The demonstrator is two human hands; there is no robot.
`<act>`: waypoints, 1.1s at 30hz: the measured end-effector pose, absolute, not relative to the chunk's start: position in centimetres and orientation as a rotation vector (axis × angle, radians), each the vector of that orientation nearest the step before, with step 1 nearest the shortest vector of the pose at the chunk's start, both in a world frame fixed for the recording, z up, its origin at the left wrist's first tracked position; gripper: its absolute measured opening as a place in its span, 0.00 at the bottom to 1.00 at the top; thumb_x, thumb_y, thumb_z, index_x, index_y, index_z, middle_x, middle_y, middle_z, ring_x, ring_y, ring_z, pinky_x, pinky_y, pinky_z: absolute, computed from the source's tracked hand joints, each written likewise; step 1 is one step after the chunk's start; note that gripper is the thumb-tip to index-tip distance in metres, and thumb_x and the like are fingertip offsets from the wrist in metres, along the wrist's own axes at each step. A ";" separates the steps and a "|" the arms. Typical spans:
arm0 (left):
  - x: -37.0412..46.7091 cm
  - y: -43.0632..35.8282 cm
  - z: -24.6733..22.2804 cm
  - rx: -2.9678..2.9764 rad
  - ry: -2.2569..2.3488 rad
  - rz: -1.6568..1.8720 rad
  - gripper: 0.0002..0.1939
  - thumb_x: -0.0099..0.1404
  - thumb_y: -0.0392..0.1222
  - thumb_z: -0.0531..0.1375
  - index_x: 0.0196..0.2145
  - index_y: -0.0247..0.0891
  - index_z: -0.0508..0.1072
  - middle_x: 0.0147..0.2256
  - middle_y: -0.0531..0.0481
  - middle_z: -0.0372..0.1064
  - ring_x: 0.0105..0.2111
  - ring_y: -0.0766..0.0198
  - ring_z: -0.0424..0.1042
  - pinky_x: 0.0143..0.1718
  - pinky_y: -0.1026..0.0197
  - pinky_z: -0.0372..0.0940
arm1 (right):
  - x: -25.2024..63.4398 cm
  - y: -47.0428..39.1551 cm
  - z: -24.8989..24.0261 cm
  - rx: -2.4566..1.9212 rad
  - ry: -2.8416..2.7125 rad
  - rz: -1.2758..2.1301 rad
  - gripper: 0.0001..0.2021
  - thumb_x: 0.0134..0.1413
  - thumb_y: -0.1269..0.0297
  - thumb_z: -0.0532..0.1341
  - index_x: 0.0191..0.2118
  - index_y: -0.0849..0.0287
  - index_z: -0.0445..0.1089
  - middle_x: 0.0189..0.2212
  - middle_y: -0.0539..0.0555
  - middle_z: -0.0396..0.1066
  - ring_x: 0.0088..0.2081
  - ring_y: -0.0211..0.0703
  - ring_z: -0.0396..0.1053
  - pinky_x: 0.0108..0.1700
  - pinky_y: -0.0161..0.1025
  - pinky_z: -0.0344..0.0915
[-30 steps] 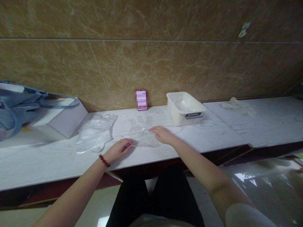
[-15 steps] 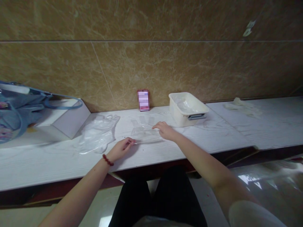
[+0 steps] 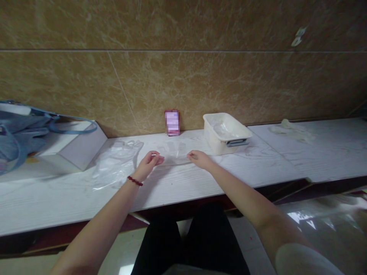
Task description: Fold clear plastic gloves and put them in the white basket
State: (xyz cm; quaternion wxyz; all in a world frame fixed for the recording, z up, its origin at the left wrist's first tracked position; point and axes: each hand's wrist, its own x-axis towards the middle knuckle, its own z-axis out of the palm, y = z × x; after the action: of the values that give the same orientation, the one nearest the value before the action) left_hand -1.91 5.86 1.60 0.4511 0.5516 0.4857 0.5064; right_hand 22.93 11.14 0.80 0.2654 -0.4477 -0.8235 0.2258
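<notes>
A clear plastic glove (image 3: pixel 175 153) lies over the white counter, its finger shapes pointing at the wall. My left hand (image 3: pixel 149 163) pinches the glove's left edge near the open end. At the opposite edge, my right hand (image 3: pixel 200 159) is closed on the film between thumb and fingers. To the left of my left hand spreads a crumpled heap of clear plastic (image 3: pixel 116 162), which looks like more such gloves. A cream plastic bin (image 3: pixel 218 143) with a grey handle stands right of my right hand, with clear plastic inside.
A phone (image 3: pixel 172 123) with a blurred screen leans against the marbled wall. At the left are a white box (image 3: pixel 77 147) and a blue denim bag (image 3: pixel 31 131). A pale crumpled glove-like item (image 3: pixel 292 130) lies farther right on the counter (image 3: pixel 177 187).
My left hand has moved up and slightly right, away from the counter's front edge. My right hand has shifted slightly down and now pinches the glove's edge. The glove has moved toward the wall.
</notes>
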 end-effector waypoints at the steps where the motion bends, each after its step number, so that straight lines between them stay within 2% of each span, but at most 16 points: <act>1: -1.9 6.1 1.7 1.337 1.183 1.273 0.21 0.52 0.52 0.57 0.38 0.35 0.59 0.34 0.45 0.70 0.36 0.62 0.70 0.41 0.53 0.63 | 22.6 11.4 0.9 -1.252 -2.173 0.639 0.08 0.53 0.63 0.51 0.33 0.59 0.66 0.33 0.50 0.70 0.36 0.35 0.66 0.39 0.33 0.59; 3: -2.0 6.6 1.6 1.320 1.194 1.264 0.26 0.49 0.49 0.61 0.43 0.34 0.59 0.38 0.42 0.69 0.39 0.62 0.68 0.39 0.56 0.63 | 22.0 11.9 1.1 -1.311 -2.087 0.689 0.09 0.54 0.63 0.49 0.34 0.58 0.64 0.32 0.50 0.71 0.34 0.34 0.66 0.36 0.32 0.59; 5: -2.2 7.1 1.5 1.318 1.272 1.190 0.31 0.47 0.47 0.62 0.46 0.34 0.59 0.40 0.41 0.68 0.37 0.63 0.69 0.34 0.61 0.63 | 21.3 12.6 1.1 -1.376 -2.033 0.716 0.09 0.55 0.63 0.47 0.35 0.58 0.62 0.31 0.49 0.71 0.32 0.33 0.67 0.33 0.31 0.59; 9: -2.6 9.1 1.0 1.303 1.511 1.093 0.27 0.48 0.49 0.61 0.43 0.32 0.64 0.30 0.47 0.69 0.23 0.69 0.66 0.20 0.68 0.57 | 19.7 14.5 1.2 -1.548 -2.020 0.622 0.09 0.56 0.63 0.46 0.38 0.57 0.60 0.29 0.50 0.70 0.30 0.34 0.67 0.31 0.30 0.58; 12: -2.6 10.9 0.7 1.334 1.604 1.187 0.27 0.50 0.48 0.58 0.46 0.34 0.62 0.28 0.50 0.68 0.18 0.72 0.62 0.16 0.70 0.53 | 18.3 15.9 1.5 -1.660 -2.032 0.535 0.10 0.58 0.63 0.44 0.40 0.58 0.59 0.31 0.52 0.70 0.30 0.36 0.67 0.31 0.31 0.58; 16: -2.6 12.6 0.1 1.511 1.688 1.234 0.35 0.53 0.42 0.56 0.57 0.40 0.46 0.30 0.51 0.69 0.22 0.71 0.66 0.22 0.68 0.59 | 16.9 17.2 1.7 -1.813 -2.086 0.398 0.12 0.58 0.64 0.42 0.42 0.60 0.58 0.34 0.57 0.70 0.35 0.40 0.68 0.32 0.33 0.59; 18: -2.7 13.2 -0.3 1.675 1.790 1.130 0.31 0.54 0.39 0.53 0.56 0.41 0.51 0.33 0.50 0.70 0.23 0.69 0.67 0.27 0.65 0.62 | 16.5 17.6 1.5 -1.881 -2.101 0.367 0.13 0.58 0.64 0.43 0.42 0.60 0.59 0.34 0.58 0.70 0.36 0.42 0.68 0.32 0.34 0.59; 21: -3.0 13.8 -1.0 1.927 1.926 0.979 0.19 0.56 0.37 0.50 0.46 0.38 0.67 0.36 0.46 0.71 0.31 0.63 0.69 0.36 0.60 0.63 | 16.3 17.8 1.0 -1.937 -2.096 0.367 0.13 0.57 0.61 0.43 0.41 0.58 0.61 0.34 0.58 0.70 0.36 0.45 0.68 0.32 0.37 0.60; 23: -3.3 14.2 -1.5 2.001 1.972 0.948 0.17 0.56 0.37 0.50 0.41 0.37 0.71 0.37 0.45 0.70 0.37 0.59 0.68 0.41 0.58 0.62 | 16.3 17.9 0.6 -1.959 -2.102 0.341 0.14 0.57 0.59 0.43 0.41 0.57 0.61 0.34 0.57 0.70 0.36 0.45 0.68 0.32 0.38 0.60; 30: -4.0 15.2 -2.3 2.117 2.004 0.934 0.21 0.55 0.35 0.50 0.47 0.35 0.66 0.43 0.43 0.67 0.42 0.57 0.66 0.44 0.57 0.60 | 16.2 18.3 0.1 -1.965 -2.137 0.312 0.14 0.56 0.57 0.44 0.42 0.54 0.61 0.34 0.56 0.70 0.35 0.44 0.68 0.33 0.39 0.60; 33: -4.0 15.2 -2.1 2.091 2.036 0.874 0.22 0.56 0.37 0.50 0.49 0.33 0.65 0.42 0.41 0.67 0.38 0.58 0.68 0.42 0.57 0.61 | 16.2 18.6 0.1 -2.004 -2.113 0.305 0.13 0.55 0.59 0.45 0.41 0.55 0.62 0.33 0.56 0.70 0.34 0.45 0.68 0.31 0.39 0.60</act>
State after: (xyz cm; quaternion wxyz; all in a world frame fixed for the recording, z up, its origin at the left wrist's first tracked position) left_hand -3.95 15.18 -2.10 0.0477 0.6857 0.6675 0.2865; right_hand 16.25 18.57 0.07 0.1066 -0.6807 -0.7174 0.1035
